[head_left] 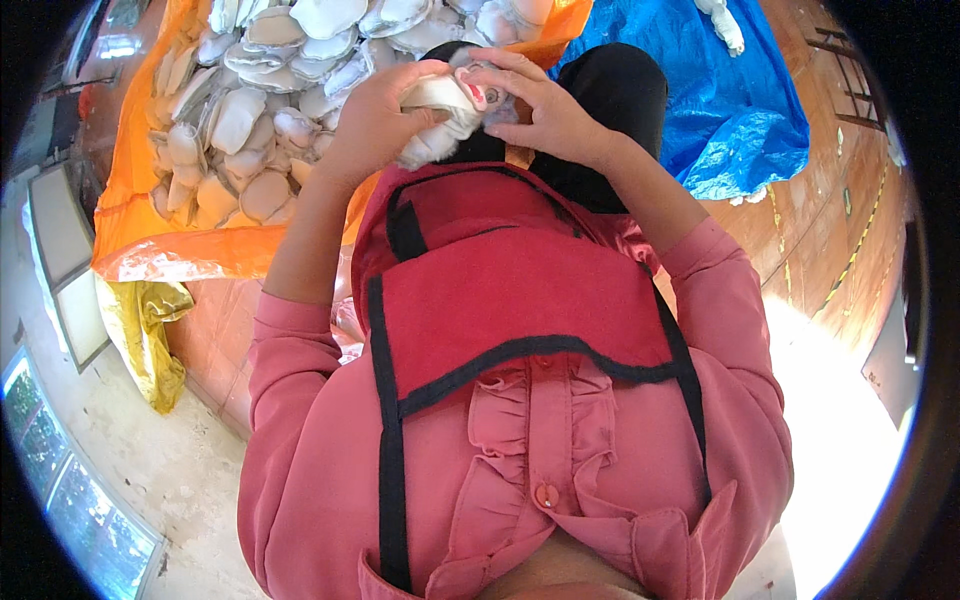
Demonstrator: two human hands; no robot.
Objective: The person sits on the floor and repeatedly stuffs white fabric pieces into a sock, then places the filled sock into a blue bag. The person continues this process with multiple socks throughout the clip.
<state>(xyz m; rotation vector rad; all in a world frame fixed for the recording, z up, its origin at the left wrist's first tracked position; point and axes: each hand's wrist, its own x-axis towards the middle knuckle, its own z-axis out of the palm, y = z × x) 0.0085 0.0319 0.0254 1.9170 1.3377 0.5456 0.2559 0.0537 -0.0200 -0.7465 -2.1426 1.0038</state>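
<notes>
While left fingers (425, 69) grip a white fluffy piece (456, 126), right fingers (508, 81) grasp its opposite, reddish end

Reddish floor (800, 130), glaring light (840, 490), window (95, 515) lower left

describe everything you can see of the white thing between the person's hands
The white piece is small, soft and fabric-like, folded or creased, with a fuzzy-looking lower edge. A pink-red patch shows at its right end; whether the greyish bit beside that belongs to it is unclear. It is held up in front of dark-clad legs. The left hand grips its left side, fingers above and thumb on its front; the right hand is at the right end.
</notes>
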